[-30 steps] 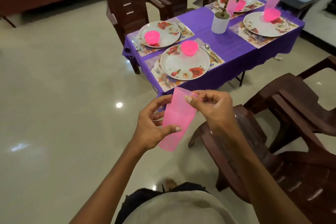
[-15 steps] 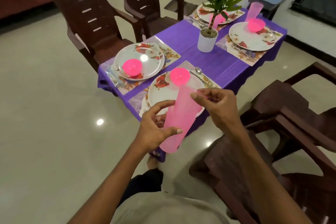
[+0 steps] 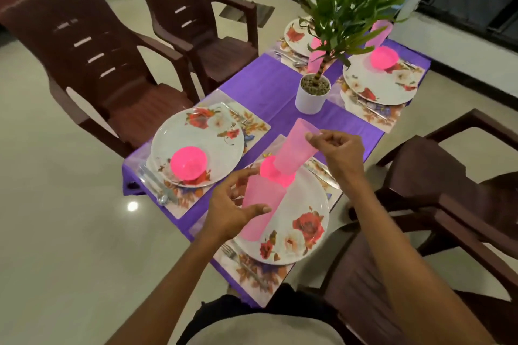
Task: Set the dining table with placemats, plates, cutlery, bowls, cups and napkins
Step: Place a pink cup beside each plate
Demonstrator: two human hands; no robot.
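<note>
The cup-placing step is in hand. Two translucent pink cups are held apart above the nearest place setting. The upper cup (image 3: 297,148) is pinched at its rim by the thumb and forefinger of the right hand (image 3: 336,154), the other fingers being loosely curled. The lower cup (image 3: 259,204) is gripped round its side by the left hand (image 3: 229,210), thumb in front and fingers curled behind. Both cups are tilted and neither touches the tabletop (image 3: 269,84), which is covered in a purple cloth.

Below them lies the near floral plate (image 3: 297,235) on its placemat (image 3: 260,272), with a bright pink bowl (image 3: 273,173) partly hidden behind the cups. A second plate (image 3: 213,137) with its own pink bowl (image 3: 188,162) lies to the left; no cup is seen at either near setting. At the far settings, cups appear to be standing already, one of them behind the potted plant (image 3: 312,92).

The next move is judged to call for one cup to be set upright on the cloth or placemat beside a near plate, clear of the cutlery, and the other at the neighbouring setting. No napkins can be made out.
</note>
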